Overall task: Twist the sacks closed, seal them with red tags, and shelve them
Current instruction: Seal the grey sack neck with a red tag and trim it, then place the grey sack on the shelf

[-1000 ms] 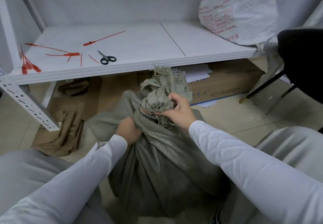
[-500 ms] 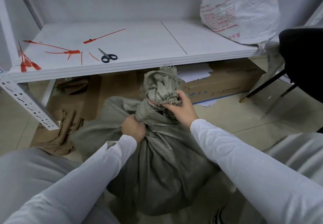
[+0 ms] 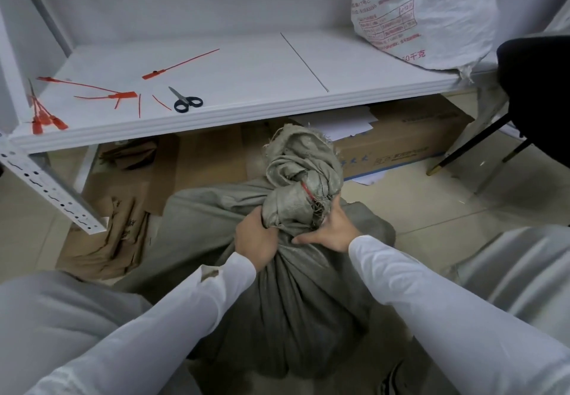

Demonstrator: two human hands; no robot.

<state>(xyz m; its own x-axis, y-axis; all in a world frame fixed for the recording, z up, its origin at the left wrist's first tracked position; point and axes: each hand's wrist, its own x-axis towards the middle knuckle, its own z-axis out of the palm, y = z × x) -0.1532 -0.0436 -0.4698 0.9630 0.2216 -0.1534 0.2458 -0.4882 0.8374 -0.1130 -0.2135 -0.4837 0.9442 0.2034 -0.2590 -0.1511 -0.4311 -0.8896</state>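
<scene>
A grey woven sack stands on the floor between my knees, its neck twisted into a bunch. A red tag is cinched around that neck. My left hand grips the sack just under the bunch on its left side. My right hand grips the neck from the right, thumb lying across the front. A white printed sack sits on the white shelf at the right. Several loose red tags lie on the shelf's left part.
Black-handled scissors lie on the shelf near the tags. Under the shelf are a cardboard box, papers and flattened brown bags. A black chair stands at the right. A perforated shelf upright juts out at the left.
The sack has been pulled more upright and closer to me. Both hands have slid down to just below the tied bunch, the right one leaving the bunch itself.
</scene>
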